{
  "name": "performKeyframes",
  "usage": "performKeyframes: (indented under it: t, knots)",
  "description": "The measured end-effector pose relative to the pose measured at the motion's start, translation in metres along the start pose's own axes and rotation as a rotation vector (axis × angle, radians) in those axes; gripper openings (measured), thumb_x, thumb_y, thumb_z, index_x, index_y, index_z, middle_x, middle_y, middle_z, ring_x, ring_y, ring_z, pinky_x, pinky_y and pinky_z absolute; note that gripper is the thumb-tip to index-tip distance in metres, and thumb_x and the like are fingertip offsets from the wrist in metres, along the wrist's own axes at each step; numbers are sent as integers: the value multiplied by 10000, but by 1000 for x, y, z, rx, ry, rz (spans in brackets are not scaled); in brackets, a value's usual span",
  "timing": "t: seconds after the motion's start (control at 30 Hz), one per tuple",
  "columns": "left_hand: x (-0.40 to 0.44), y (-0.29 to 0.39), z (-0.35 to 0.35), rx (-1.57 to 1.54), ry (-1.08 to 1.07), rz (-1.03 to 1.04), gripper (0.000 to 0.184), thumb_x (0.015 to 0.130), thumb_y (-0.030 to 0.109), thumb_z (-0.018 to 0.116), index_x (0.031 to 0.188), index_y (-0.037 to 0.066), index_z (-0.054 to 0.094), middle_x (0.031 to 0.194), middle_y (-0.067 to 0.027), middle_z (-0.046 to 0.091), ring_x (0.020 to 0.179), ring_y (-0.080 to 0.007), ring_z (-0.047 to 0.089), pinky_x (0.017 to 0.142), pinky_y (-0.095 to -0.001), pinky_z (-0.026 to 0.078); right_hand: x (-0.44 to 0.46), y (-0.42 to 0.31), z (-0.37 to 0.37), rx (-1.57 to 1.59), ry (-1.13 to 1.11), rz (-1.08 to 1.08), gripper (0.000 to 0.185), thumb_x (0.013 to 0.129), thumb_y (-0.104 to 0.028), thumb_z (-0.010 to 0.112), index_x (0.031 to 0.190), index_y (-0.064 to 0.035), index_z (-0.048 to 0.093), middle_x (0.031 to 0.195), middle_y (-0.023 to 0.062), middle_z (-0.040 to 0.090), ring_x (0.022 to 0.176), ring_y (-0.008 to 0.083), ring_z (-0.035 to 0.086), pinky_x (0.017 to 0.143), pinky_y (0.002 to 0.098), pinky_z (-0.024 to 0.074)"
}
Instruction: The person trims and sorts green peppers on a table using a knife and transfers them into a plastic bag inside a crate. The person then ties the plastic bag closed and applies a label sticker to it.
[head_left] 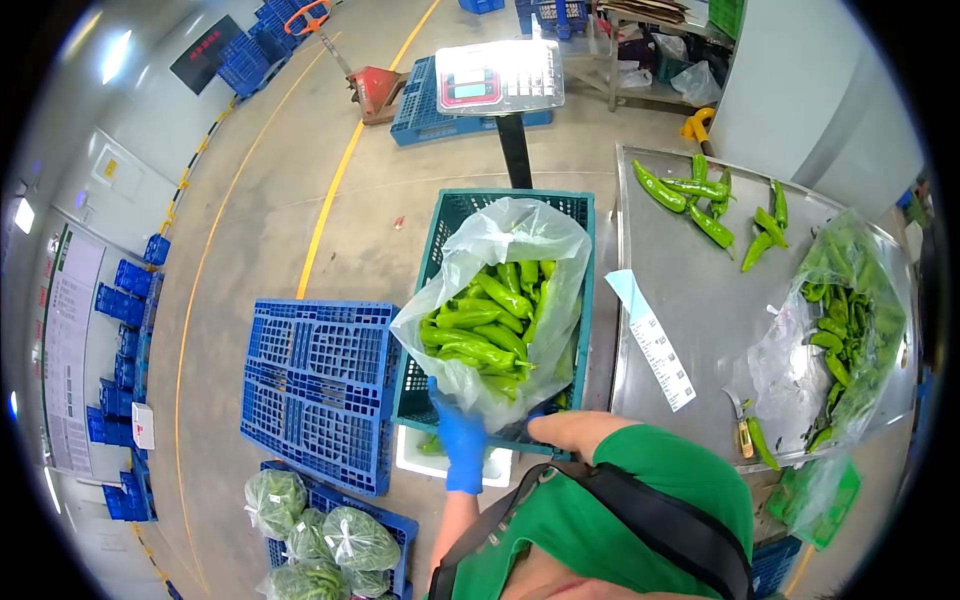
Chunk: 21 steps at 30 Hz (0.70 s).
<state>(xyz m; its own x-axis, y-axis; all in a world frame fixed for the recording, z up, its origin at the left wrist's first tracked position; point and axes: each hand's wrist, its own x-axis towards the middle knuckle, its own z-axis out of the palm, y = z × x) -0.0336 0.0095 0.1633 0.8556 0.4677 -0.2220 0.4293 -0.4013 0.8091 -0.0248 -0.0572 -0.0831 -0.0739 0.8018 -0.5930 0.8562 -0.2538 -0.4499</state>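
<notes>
A clear plastic bag (520, 222) full of green peppers (490, 322) stands with its mouth open inside a dark green crate (587, 300). My left hand (463, 440), in a blue glove, is at the bag's near left side, one finger stretched along the plastic and the others closed against it. My right hand (538, 420) is low at the near right side of the bag; its gloved fingers are mostly hidden by the bag and crate. Behind the crate rises a scale display (500, 78) on a black post.
To the right, a steel table (690, 270) holds loose peppers (712, 225), a paper label strip (660, 350), a knife (742, 430) and another bag of peppers (850, 330). A blue pallet (318, 385) lies left, with several bagged vegetables (360, 538) below it. A pallet jack (376, 95) stands behind.
</notes>
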Motion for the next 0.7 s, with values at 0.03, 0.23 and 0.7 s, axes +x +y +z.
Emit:
performKeyframes:
  t: [0.03,0.23,0.7]
  knots:
    - [2,-19,3,-134,44,169,771,679,-69,598,1351,79,249,1068,-136,541,962,-257,544,856,-310,430,-7,-1,0,-11,-13,-1,387,709,-128,549,1089,-72,594,1034,171,606,869,318,593,763,392,469]
    - [-23,-17,-25,-550,69,175,791,682,-65,626,1363,97,260,1098,-74,450,935,-139,471,815,-273,419,-122,4,-55,91,-24,-94,389,711,-125,552,1093,-69,594,1046,166,604,879,311,594,773,387,468]
    - [-64,33,-14,-305,299,311,828,650,-25,698,1358,57,278,1322,-121,335,1175,-251,369,1006,-358,289,-564,31,147,413,1883,1332,440,687,103,476,1112,6,539,1097,139,566,1042,255,532,915,343,409]
